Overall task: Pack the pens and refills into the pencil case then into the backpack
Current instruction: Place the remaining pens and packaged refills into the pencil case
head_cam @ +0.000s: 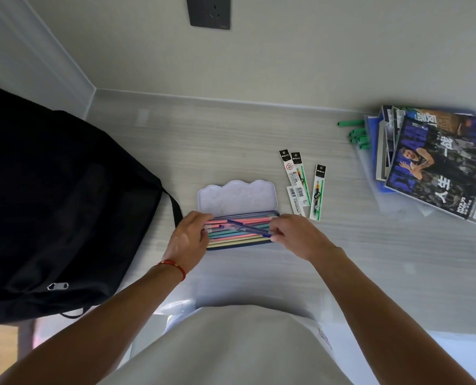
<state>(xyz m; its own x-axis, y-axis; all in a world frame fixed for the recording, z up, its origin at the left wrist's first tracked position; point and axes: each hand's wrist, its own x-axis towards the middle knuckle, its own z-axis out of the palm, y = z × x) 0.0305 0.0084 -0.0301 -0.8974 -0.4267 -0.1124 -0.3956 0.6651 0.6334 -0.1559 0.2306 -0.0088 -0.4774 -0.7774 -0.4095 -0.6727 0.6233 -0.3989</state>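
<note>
Both arms reach forward over the open pencil case (238, 202) on the worktop (231, 140). The right hand (292, 236) pinches a blue pen (248, 227) above the coloured pens; the left hand's (188, 237) fingers curl round the case's left end.

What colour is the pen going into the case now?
Blue-purple pen, pinched by the right hand; head view shows it.

A pale wood-grain bench (231, 134) runs up to a light wall, where a dark socket plate (208, 12) is mounted. At the far right of the bench lies a fanned stack of magazines (437, 165), a basketball cover on top, partly over a clear plastic folder (370, 162). Green markers (357, 134) lie just beside the stack's left edge.
</note>
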